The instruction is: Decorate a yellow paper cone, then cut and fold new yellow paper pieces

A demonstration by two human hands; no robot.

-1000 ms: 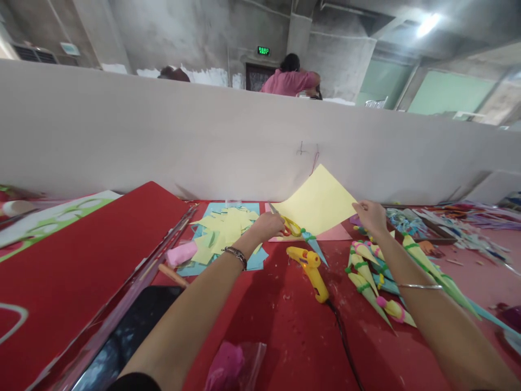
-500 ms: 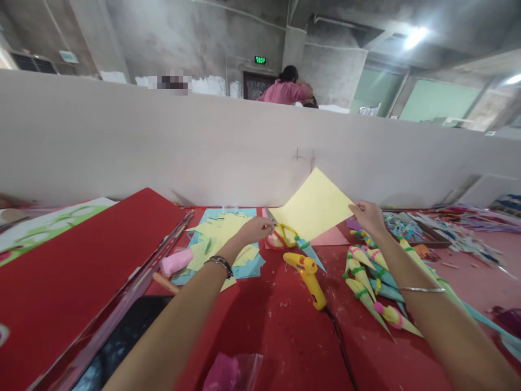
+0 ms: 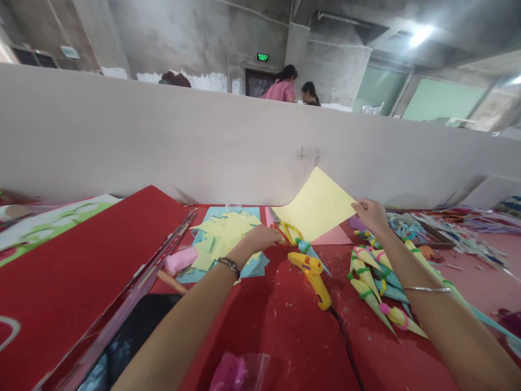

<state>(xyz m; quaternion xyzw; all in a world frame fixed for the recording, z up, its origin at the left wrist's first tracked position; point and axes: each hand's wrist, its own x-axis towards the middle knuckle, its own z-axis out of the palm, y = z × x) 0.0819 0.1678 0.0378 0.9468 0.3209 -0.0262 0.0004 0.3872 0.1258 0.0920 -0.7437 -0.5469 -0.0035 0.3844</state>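
Observation:
My right hand (image 3: 371, 215) pinches the right corner of a pale yellow sheet of paper (image 3: 319, 203), its far corner raised against the white partition. My left hand (image 3: 264, 238) is closed at the handles of a pair of scissors (image 3: 290, 232), which have one red and one yellow loop. The scissors lie at the sheet's left edge, and the fingertips partly hide the red loop. Just in front lies a yellow hot glue gun (image 3: 312, 277). Under my left wrist is a pile of cut yellow and blue paper pieces (image 3: 222, 233).
Small paper cones (image 3: 368, 290) with green and pink trim lie beneath my right forearm. A red board (image 3: 101, 255), pink roll (image 3: 182, 259), dark tablet-like slab (image 3: 134, 336) and pink bag (image 3: 232, 372) are around. The partition (image 3: 228, 146) stands behind; people show beyond it.
My left hand has come down and slightly right onto the scissors' handles. My right hand still holds the yellow sheet's corner. The view has shifted slightly.

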